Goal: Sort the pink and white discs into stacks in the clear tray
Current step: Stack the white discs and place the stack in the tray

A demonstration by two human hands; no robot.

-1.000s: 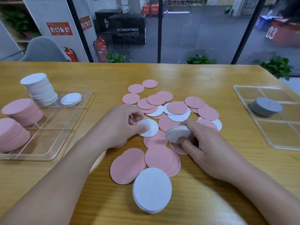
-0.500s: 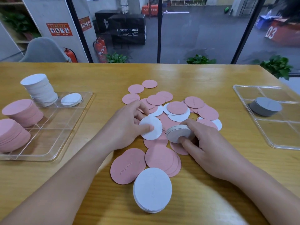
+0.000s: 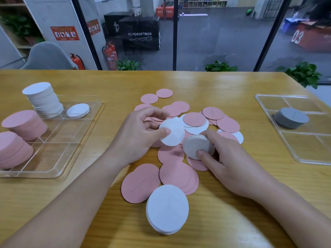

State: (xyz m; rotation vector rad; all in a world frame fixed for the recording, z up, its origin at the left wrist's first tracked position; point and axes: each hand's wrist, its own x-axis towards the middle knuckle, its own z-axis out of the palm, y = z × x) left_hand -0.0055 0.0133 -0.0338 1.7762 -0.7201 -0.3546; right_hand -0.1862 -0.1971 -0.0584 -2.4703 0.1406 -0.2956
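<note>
White disc (image 3: 172, 131) in left hand (image 3: 138, 134)

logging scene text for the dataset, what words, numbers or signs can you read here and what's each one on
"PLYOSOFTBOX" on the black box beyond the glass.
"03" on the red-brown box at far right.
"PLYOSOFTBOX", partly hidden, on the orange box farther back.
Red wall signs by the pillar: pictograms and text too small to read.
Embossed script on the pink disc near the front: too faint to read.
Fire extinguisher label: blurred.
</note>
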